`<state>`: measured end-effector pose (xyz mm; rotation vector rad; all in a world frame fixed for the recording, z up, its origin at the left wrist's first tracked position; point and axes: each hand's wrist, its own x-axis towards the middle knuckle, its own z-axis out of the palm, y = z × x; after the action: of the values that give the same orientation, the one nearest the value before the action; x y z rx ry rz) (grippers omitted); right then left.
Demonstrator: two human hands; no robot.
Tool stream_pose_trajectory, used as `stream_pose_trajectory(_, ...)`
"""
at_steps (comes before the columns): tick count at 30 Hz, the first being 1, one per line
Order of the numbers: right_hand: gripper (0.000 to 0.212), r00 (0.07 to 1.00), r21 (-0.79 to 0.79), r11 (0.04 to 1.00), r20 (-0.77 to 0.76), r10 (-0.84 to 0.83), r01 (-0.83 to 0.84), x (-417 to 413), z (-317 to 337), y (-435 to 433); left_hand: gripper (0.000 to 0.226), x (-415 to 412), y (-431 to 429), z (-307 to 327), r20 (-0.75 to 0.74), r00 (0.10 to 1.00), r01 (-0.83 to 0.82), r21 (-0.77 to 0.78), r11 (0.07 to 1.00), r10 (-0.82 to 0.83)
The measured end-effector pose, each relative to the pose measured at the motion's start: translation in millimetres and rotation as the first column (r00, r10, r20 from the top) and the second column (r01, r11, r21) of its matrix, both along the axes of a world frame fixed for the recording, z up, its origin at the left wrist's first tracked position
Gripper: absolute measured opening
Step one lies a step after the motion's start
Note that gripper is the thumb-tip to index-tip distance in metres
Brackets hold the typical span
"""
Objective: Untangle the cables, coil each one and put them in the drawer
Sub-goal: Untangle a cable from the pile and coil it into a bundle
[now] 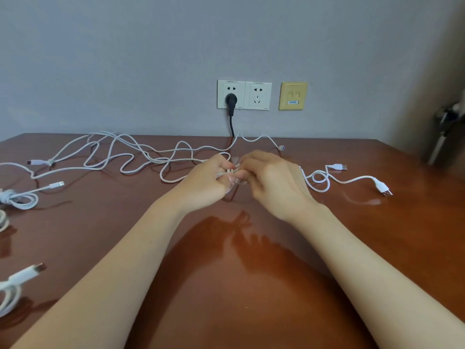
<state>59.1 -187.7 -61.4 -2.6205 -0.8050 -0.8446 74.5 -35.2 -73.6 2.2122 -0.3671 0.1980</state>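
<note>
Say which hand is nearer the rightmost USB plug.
Right. The right hand is left of the USB plug; the left hand is farther left. Both pinch the white cable.

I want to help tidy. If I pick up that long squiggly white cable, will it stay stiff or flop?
Probably flop: the long white cable lies in loose loops on the table. Likely light, being thin. It may snag: its loops cross other strands by the tangle the left hand and right hand pinch.
</note>
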Motion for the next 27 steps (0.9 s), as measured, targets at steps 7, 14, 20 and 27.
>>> stream_pose_trajectory(7, 0.016, 0.968, 0.339, 0.939, -0.249, 0.029, 0.059, 7.3, 5.6, -10.2, 0.022, -4.5, -5.4, 1.0, -0.014, 0.993, 0.118, 0.086, 0.989, -0.117)
stream_pose_trajectory(14, 0.022, 0.898, 0.582, 0.811, -0.386, 0.212, 0.059, 15.3, 5.3, -15.0, 0.019, -6.5, -6.0, -1.5, -0.005, 0.992, 0.129, 0.028, 0.991, -0.129)
stream_pose_trajectory(20, 0.010, 0.803, 0.676, 0.735, -0.468, 0.368, 0.057, 16.8, 5.4, -20.9, 0.012, -5.8, -9.1, -3.4, -0.095, 0.967, 0.220, -0.143, 0.965, -0.235)
stream_pose_trajectory(27, 0.024, 0.689, 0.722, 0.676, -0.566, 0.452, 0.148, 21.7, 1.2, -29.7, 0.012, -11.3, -17.9, 3.0, -0.137, 0.922, 0.272, -0.440, 0.856, -0.363)
